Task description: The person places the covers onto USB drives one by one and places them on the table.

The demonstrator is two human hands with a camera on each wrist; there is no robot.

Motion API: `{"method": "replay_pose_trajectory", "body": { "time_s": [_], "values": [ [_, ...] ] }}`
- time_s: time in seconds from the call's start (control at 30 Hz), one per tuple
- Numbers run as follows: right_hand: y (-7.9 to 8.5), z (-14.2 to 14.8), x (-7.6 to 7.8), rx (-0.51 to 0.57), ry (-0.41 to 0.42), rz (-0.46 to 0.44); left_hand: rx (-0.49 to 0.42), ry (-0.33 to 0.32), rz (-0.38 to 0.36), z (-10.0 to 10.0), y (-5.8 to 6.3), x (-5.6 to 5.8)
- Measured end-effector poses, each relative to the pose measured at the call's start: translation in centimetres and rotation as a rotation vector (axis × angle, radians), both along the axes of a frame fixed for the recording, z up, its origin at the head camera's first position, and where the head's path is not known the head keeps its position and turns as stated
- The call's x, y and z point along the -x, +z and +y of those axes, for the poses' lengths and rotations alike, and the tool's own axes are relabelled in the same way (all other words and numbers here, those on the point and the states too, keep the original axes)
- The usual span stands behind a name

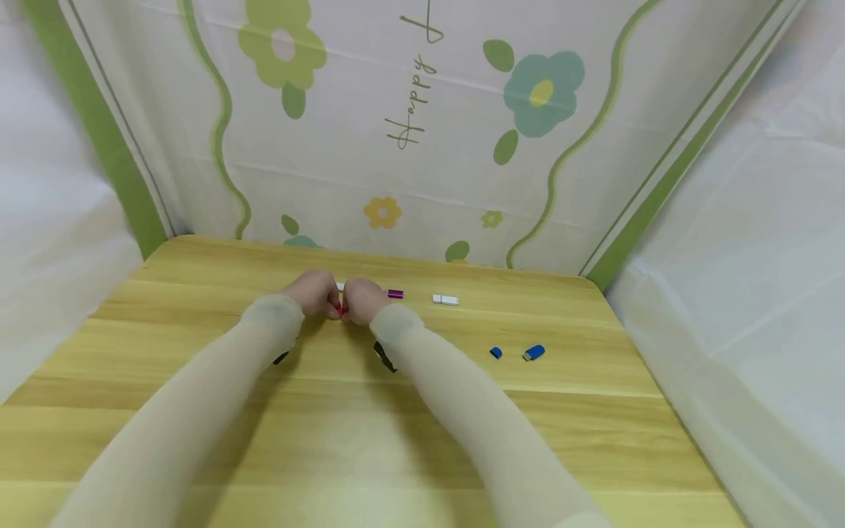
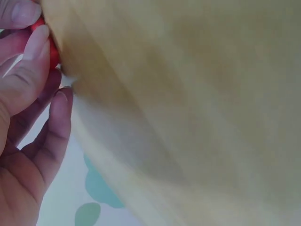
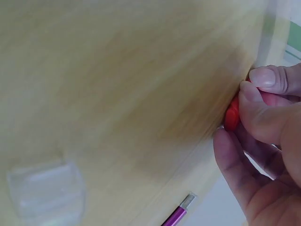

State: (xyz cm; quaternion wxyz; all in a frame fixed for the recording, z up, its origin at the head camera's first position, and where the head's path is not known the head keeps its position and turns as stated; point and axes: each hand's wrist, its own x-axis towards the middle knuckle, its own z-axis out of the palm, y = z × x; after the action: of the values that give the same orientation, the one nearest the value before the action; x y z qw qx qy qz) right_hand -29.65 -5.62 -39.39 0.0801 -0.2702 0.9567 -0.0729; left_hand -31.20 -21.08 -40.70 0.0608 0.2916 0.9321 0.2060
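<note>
Over the far part of the table, my two hands meet at a small red USB stick [image 3: 232, 117], mostly covered by fingers. My right hand [image 1: 364, 299] pinches one end between thumb and bent fingers. From the other side, the thumb and fingers of my left hand [image 1: 315, 293] grip it. Both thumbs lie close together along the red body in the wrist views. Just beyond the hands, a white piece [image 1: 339, 287] shows in the gap between them. A purple USB stick [image 1: 394, 293] with a metal plug lies right beside my right hand.
Farther right on the wooden table [image 1: 317, 440] lies a white USB stick [image 1: 445, 299]. Nearer are a blue USB stick [image 1: 534, 352] with its plug bare and a separate blue cap [image 1: 496, 353]. A flower-printed cloth [image 1: 462, 183] hangs behind the table's far edge.
</note>
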Motion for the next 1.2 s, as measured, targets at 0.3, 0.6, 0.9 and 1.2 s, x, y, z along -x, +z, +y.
{"method": "replay_pose_trajectory", "body": {
  "time_s": [0.3,0.6,0.9,1.2],
  "values": [
    [-0.2,0.1,0.9,-0.010,-0.053,-0.016,-0.010,0.037,0.007,0.8,0.0,0.0],
    [-0.6,-0.7,0.8,-0.006,-0.089,-0.034,0.063,0.040,-0.068,0.1,0.0,0.5],
    [-0.5,-1.0,-0.1,0.018,-0.103,-0.045,0.084,-0.001,-0.075,-0.4,1.0,-0.1],
    [-0.5,0.4,0.3,-0.021,-0.060,-0.021,0.104,-0.039,-0.053,0.6,0.8,0.7]
  ]
}}
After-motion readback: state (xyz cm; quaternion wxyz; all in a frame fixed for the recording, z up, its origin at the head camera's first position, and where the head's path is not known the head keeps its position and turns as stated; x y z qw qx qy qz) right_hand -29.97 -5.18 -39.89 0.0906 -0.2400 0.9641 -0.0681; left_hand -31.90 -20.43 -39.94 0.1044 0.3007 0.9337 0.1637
